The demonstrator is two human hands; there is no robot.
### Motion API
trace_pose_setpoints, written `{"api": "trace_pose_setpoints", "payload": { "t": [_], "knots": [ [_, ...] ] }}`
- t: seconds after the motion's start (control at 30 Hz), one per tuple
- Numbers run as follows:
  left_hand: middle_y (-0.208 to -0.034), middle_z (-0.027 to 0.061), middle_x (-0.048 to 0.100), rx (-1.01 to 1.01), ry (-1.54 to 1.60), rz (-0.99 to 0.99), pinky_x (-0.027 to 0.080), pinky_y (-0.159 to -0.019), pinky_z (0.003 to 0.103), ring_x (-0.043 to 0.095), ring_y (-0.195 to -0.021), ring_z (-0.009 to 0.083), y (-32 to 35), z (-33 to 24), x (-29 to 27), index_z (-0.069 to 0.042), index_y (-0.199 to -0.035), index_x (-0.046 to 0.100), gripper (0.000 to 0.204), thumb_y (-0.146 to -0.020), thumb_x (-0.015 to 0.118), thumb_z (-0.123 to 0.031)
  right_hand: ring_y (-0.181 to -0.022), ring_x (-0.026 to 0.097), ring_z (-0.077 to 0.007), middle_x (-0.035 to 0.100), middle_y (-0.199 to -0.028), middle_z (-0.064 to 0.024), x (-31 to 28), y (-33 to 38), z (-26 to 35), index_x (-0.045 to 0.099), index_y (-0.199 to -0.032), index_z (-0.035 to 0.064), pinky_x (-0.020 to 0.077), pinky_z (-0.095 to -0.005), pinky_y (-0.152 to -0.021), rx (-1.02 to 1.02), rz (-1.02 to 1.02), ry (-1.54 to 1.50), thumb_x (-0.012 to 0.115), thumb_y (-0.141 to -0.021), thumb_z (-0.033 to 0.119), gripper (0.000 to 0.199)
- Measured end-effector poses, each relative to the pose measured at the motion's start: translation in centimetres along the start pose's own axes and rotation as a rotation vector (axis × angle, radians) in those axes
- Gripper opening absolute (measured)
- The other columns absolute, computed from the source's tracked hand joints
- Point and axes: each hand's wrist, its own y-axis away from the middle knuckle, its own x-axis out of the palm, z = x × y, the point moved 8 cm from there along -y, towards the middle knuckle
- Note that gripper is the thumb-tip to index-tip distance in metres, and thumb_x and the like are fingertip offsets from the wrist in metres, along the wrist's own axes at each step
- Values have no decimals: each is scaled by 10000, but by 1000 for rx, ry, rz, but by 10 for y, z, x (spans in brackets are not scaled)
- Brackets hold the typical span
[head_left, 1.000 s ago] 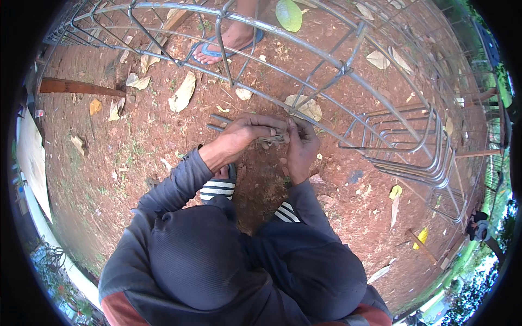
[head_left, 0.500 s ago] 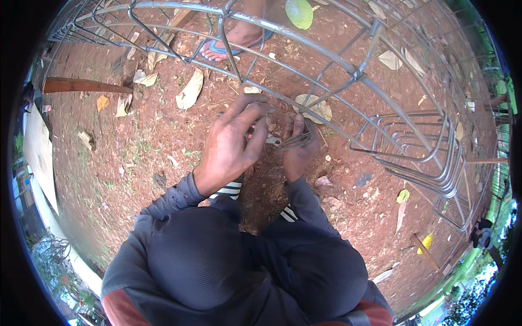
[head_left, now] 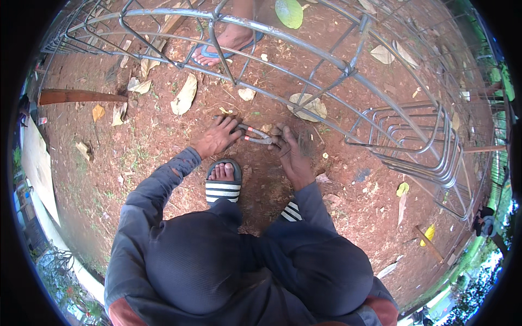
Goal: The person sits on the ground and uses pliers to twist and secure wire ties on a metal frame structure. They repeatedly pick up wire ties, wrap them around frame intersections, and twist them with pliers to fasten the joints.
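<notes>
Between my hands is a pair of pincers (head_left: pixel 252 133) with worn orange-red handles, held low over the red soil. My left hand (head_left: pixel 217 137) is closed round the handle ends, back of the hand up. The jaws point right and meet the fingertips of my right hand (head_left: pixel 294 158). A thin bundle of tie wire (head_left: pixel 307 144), faint and blurred, lies along my right hand, apparently gripped by its fingers; the exact grip is partly hidden.
A long steel rebar cage (head_left: pixel 304 46) arches across the far side, with bent stirrups (head_left: pixel 429 163) bunched at right. Behind it stands another person's sandalled foot (head_left: pixel 228 46). My striped slide (head_left: pixel 223 187) is below my left hand. A wooden stake (head_left: pixel 81 96) is at left; dry leaves (head_left: pixel 185 95) lie about.
My left hand has moved left and away from my right hand, turning so the pincers now show between them. My right hand has shifted slightly, with its fingers at the jaws.
</notes>
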Motion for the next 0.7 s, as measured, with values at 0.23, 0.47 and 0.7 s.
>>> {"api": "trace_pose_setpoints", "payload": {
  "t": [0.23, 0.47, 0.7],
  "knots": [
    [-1118, 182, 635, -470, 673, 243, 554, -824, 435, 680, -955, 297, 26, 8, -8, -14, -1111, 582, 384, -920, 713, -321, -1044, 669, -143, 717, -1205, -90, -40, 41, -37, 622, -1372, 3, 576, -324, -876, 105, 7, 699, 570, -1083, 252, 385],
    [-1354, 235, 614, -533, 2233, 279, 555, -998, 491, 683, -1141, 398, 35, -80, -7, 39, -1280, 566, 346, -975, 586, -126, -1104, 666, -165, 729, -1209, -102, 14, 50, -18, 643, -1371, 14, 523, -320, -959, -6, 174, 796, 586, -1070, 315, 429],
    [-1424, 258, 556, -270, 2723, 395, 419, -1078, 721, 530, -1337, 503, -19, -115, 11, -6, -1458, 499, 695, -766, 553, 15, -1190, 627, -172, 698, -1282, -108, 30, 67, 21, 613, -1404, 7, 476, -315, -1031, 120, 92, 625, 532, -1097, 342, 462]
  ]
}}
